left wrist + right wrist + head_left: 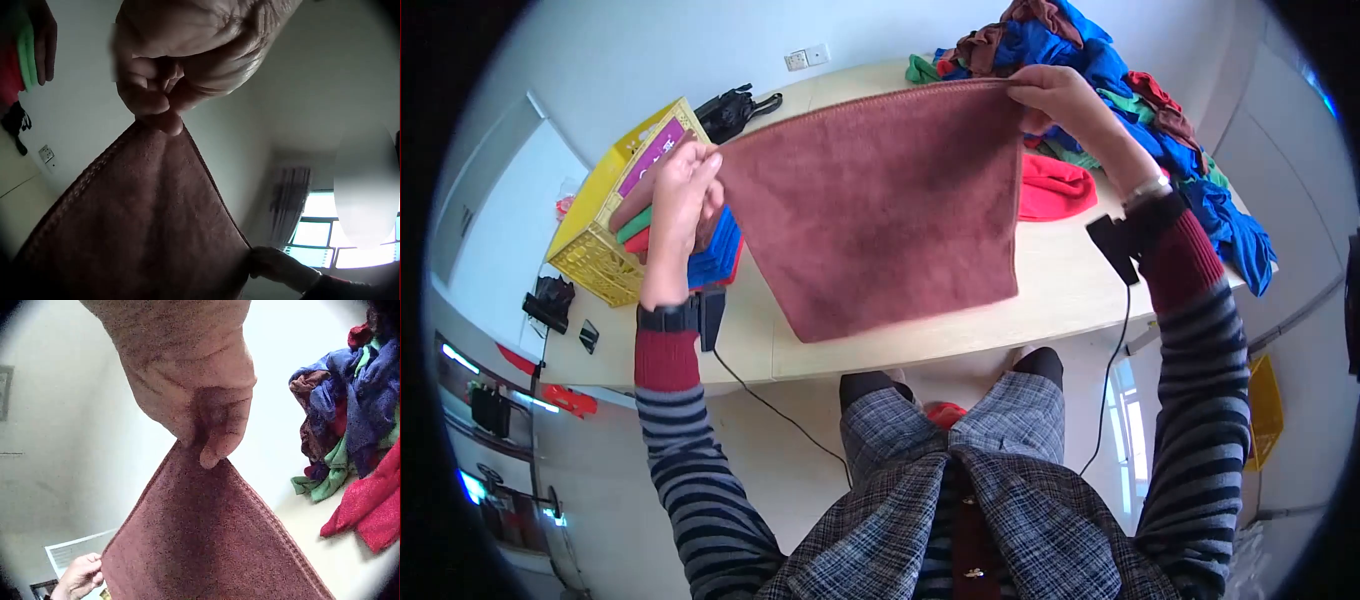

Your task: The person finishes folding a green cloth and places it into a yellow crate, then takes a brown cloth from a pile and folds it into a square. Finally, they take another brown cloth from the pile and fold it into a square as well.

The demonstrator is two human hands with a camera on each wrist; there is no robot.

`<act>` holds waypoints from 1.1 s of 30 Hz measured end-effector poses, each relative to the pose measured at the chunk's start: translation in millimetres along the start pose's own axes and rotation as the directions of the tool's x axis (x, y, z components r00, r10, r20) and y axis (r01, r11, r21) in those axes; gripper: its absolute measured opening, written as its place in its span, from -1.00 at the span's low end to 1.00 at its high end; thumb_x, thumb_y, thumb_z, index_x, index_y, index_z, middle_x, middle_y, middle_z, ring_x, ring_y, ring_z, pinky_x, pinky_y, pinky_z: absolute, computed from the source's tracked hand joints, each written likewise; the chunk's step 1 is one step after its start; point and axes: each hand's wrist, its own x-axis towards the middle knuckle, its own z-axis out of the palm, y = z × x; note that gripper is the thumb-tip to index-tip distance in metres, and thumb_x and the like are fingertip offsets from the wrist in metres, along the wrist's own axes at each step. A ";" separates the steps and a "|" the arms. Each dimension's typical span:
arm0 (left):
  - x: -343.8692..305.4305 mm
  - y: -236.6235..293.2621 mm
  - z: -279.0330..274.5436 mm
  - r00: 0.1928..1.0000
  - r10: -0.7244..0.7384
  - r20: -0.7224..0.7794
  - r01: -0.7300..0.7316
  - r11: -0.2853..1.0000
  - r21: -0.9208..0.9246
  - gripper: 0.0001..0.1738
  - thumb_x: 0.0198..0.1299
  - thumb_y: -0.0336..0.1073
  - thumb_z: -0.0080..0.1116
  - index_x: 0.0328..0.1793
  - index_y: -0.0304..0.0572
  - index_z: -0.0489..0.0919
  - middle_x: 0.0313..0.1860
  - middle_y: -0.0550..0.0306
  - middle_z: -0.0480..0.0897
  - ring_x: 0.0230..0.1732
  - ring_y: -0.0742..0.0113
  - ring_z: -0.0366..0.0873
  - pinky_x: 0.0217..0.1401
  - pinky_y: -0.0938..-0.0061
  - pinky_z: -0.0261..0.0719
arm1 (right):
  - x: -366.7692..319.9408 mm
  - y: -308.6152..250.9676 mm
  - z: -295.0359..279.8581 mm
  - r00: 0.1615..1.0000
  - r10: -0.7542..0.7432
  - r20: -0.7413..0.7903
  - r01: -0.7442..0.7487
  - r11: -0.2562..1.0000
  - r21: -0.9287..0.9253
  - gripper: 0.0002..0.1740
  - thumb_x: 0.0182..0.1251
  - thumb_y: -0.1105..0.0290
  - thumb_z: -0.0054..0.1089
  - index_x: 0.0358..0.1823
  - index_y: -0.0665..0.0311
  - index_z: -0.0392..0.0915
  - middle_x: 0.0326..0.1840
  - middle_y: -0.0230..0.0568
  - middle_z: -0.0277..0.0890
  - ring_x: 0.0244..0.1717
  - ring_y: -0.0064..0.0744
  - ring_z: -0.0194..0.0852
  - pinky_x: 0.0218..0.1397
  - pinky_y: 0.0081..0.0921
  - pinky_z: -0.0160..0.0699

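Note:
A brown cloth (880,200) hangs spread out between both hands above the table. The left hand (680,205) pinches its upper left corner; in the left wrist view the thumb and fingers of that hand (187,56) close on the corner of the cloth (144,212). At the upper right corner, the right hand (1065,105) pinches the cloth, and the right wrist view shows this hand (194,381) with its fingertips on the corner of the cloth (206,531). The lower edge of the cloth hangs free.
A yellow crate (595,262) stands at the left, with folded cloths (715,255) beside the left hand. A black bag (730,112) lies behind. Heaped blue, brown, red and green cloths (1165,150) cover the table's (900,335) right end, near a red cloth (1055,188).

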 end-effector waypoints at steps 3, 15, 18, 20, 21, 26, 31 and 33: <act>23.9 -10.0 2.4 0.997 0.057 -0.056 -0.058 0.998 -0.018 -0.78 0.47 -0.35 0.11 0.11 -0.35 0.51 -0.35 0.26 0.57 -0.39 0.59 0.56 -0.39 0.70 0.45 | 23.8 1.4 7.7 0.997 0.006 -0.074 -0.008 1.000 -0.020 -0.78 0.52 0.34 0.19 0.02 0.30 0.67 -0.33 -0.42 0.62 -0.47 -0.63 0.58 -0.34 -0.65 0.57; -130.3 -126.6 39.6 0.987 0.146 -0.069 -0.130 0.971 0.199 -0.91 0.45 -0.46 0.04 -0.04 -0.24 0.56 -0.16 0.21 0.65 -0.09 0.46 0.58 0.02 0.52 0.54 | -97.3 90.9 95.5 0.948 -0.313 0.052 0.309 0.876 -0.370 -0.86 0.32 0.54 0.32 -0.12 0.28 0.67 -0.21 -0.31 0.62 -0.28 -0.47 0.61 -0.25 -0.52 0.59; -187.9 -164.3 53.3 0.995 -0.091 0.031 0.086 0.986 0.143 -0.90 0.38 -0.54 0.04 -0.06 -0.25 0.54 0.06 0.18 0.63 0.06 0.38 0.54 0.17 0.51 0.48 | -146.9 128.7 126.9 0.956 -0.225 0.188 0.278 0.897 -0.343 -0.84 0.24 0.54 0.34 -0.14 0.29 0.67 -0.15 -0.20 0.64 -0.20 -0.21 0.66 -0.17 -0.40 0.67; -209.9 -168.3 59.8 0.997 -0.059 0.057 0.040 0.959 0.281 -0.90 0.32 -0.58 0.08 -0.10 -0.26 0.55 0.12 0.10 0.63 0.12 0.32 0.54 0.21 0.48 0.48 | -167.1 131.9 132.9 0.947 -0.251 0.199 0.307 0.888 -0.342 -0.83 0.22 0.53 0.34 -0.14 0.29 0.67 -0.14 -0.19 0.65 -0.17 -0.17 0.66 -0.14 -0.37 0.67; -216.4 -168.7 60.0 0.996 -0.066 0.059 0.047 0.959 0.280 -0.90 0.32 -0.58 0.08 -0.10 -0.26 0.55 0.12 0.10 0.63 0.12 0.32 0.54 0.21 0.48 0.48 | -174.7 132.9 135.6 0.936 -0.285 0.207 0.342 0.876 -0.341 -0.82 0.21 0.53 0.33 -0.15 0.29 0.67 -0.12 -0.19 0.66 -0.14 -0.14 0.66 -0.11 -0.35 0.68; -229.8 -157.2 58.0 0.999 -0.025 0.033 0.014 0.953 0.303 -0.83 0.19 -0.61 0.18 -0.11 -0.25 0.56 0.13 0.05 0.63 0.17 0.15 0.54 0.16 0.35 0.54 | -191.6 117.3 130.6 0.935 -0.260 0.239 0.334 0.873 -0.356 -0.82 0.18 0.53 0.32 -0.16 0.29 0.67 -0.10 -0.17 0.67 -0.06 -0.09 0.65 -0.01 -0.29 0.69; -240.4 -144.4 56.4 0.992 -0.041 0.123 -0.007 0.931 0.365 -0.81 0.17 -0.63 0.20 -0.13 -0.25 0.56 0.17 0.04 0.62 0.21 0.13 0.54 0.25 0.32 0.51 | -202.7 104.3 118.6 0.928 -0.222 0.299 0.325 0.873 -0.362 -0.82 0.14 0.52 0.32 -0.19 0.28 0.67 -0.10 -0.19 0.67 -0.07 -0.14 0.66 -0.01 -0.31 0.70; -242.4 -143.0 58.8 0.987 -0.018 0.162 -0.049 0.916 0.399 -0.81 0.17 -0.64 0.19 -0.13 -0.26 0.56 0.20 0.03 0.61 0.22 0.13 0.55 0.28 0.33 0.50 | -208.8 105.4 110.4 0.932 -0.198 0.304 0.313 0.862 -0.399 -0.82 0.16 0.50 0.32 -0.19 0.28 0.67 -0.11 -0.20 0.67 -0.08 -0.13 0.66 -0.03 -0.31 0.70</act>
